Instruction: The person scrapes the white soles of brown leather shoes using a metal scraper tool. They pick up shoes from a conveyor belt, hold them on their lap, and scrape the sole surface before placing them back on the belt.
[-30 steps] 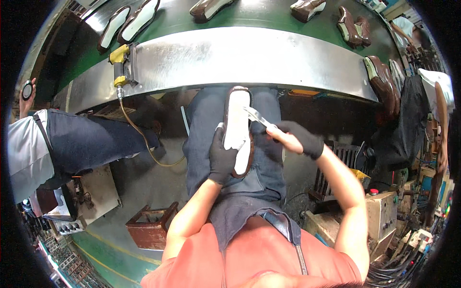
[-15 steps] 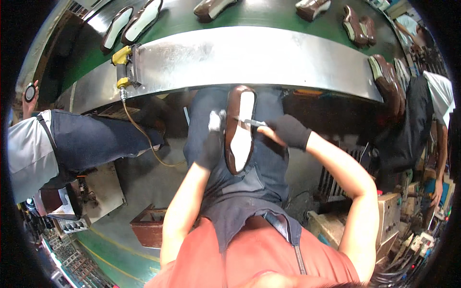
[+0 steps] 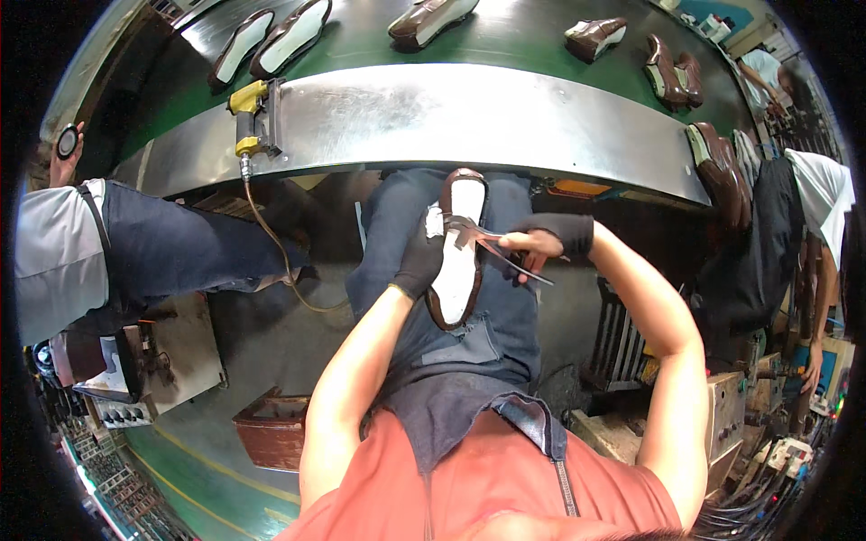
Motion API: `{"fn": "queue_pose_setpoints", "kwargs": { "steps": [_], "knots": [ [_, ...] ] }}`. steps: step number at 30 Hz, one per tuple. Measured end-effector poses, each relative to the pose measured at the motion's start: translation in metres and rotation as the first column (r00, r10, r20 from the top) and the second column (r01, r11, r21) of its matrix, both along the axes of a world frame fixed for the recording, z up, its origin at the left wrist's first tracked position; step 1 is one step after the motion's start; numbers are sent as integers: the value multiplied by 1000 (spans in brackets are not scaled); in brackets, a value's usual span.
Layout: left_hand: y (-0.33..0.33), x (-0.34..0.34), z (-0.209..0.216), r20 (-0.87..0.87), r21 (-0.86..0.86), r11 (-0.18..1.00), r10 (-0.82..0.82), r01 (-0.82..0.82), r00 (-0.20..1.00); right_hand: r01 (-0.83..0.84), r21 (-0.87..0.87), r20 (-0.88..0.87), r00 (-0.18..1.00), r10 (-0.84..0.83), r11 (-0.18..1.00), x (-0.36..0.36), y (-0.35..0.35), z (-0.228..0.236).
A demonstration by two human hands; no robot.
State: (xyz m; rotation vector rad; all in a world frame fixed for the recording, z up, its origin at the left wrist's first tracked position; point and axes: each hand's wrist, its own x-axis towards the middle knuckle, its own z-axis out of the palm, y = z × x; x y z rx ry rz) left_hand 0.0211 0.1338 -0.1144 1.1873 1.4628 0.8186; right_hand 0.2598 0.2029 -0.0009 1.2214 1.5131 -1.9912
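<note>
A brown shoe [image 3: 460, 270] rests sole up on my lap, its pale sole facing me. Along its left side my left hand [image 3: 422, 253], in a dark glove with white covering at the fingertips, is closed round the edge. From the right, my right hand [image 3: 539, 245], in a dark fingerless glove, grips a pair of pincers [image 3: 492, 243]. The pincers' broad jaws lie over the middle of the sole. Their handles are spread, one slanting down to the right below my fingers. What the jaws touch is too small to make out.
A metal ledge [image 3: 406, 117] spans ahead, with a yellow and black air stapler [image 3: 255, 117] and its hose at left. Beyond it, several brown shoes [image 3: 424, 25] sit on a green conveyor [image 3: 514, 45]. Other people are at left and right; a wooden box [image 3: 273, 433] stands behind left.
The pincers have swung round, and their jaws now lie across the sole with the handles apart. My left hand has moved up against the shoe's edge. The view has shifted slightly.
</note>
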Motion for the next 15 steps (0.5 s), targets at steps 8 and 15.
{"fn": "queue_pose_setpoints", "kwargs": {
  "steps": [8,15],
  "knots": [
    [4,25,1,-369,105,994,15,25,929,-304,362,192,949,248,881,27,19,32],
    [-1,6,0,-100,101,979,-167,177,981,97,739,-289,940,183,667,-10,-31,41]
  ]
}}
